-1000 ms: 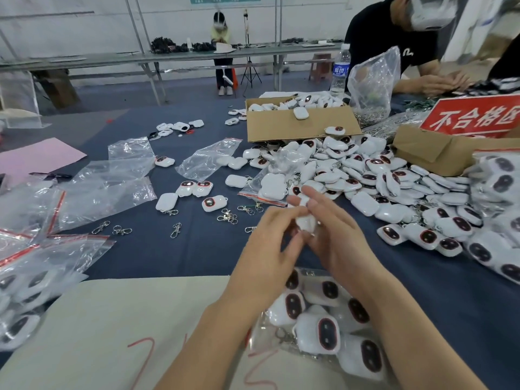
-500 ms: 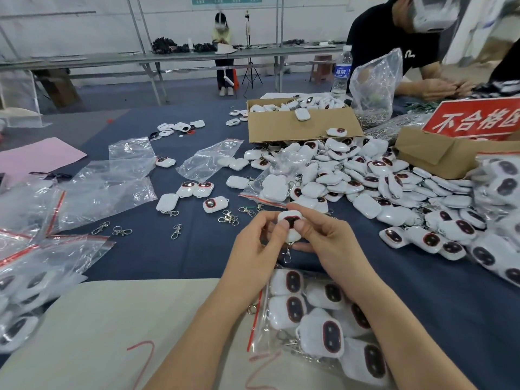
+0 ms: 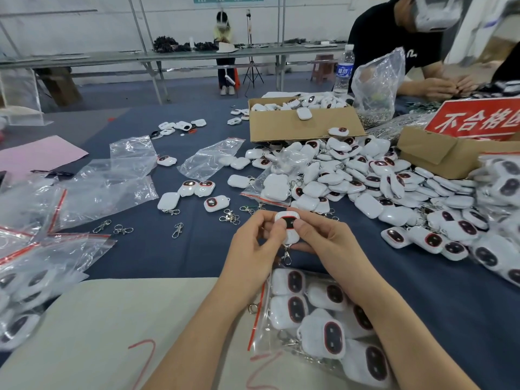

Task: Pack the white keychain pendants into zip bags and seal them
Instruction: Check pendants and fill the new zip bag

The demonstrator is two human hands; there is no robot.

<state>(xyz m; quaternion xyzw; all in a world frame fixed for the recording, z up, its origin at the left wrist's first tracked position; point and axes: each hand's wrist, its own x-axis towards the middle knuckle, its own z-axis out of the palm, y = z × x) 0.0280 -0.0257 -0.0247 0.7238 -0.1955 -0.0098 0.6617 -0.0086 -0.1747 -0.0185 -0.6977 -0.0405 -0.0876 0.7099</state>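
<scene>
Both hands hold one white keychain pendant [image 3: 289, 230] above the blue table, its dark red-ringed window facing me and its metal clasp [image 3: 287, 256] hanging below. My left hand [image 3: 253, 249] pinches its left side; my right hand [image 3: 326, 246] pinches its right side with the thumb on the front. Under my forearms lies a clear zip bag [image 3: 318, 319] with a red strip, holding several pendants. A large heap of loose pendants [image 3: 380, 187] covers the table to the right.
Empty zip bags [image 3: 112, 187] and filled ones [image 3: 25, 291] lie at left. Loose clasps [image 3: 177, 230] and a few pendants [image 3: 197, 188] dot the middle. A cardboard box [image 3: 304, 128], a red sign [image 3: 478, 119] and a person in black [image 3: 394, 43] are at the back right. A beige mat [image 3: 112, 333] is near me.
The pendant has been turned in my fingers so its dark window now faces me, and both hands have drawn it slightly nearer to me.
</scene>
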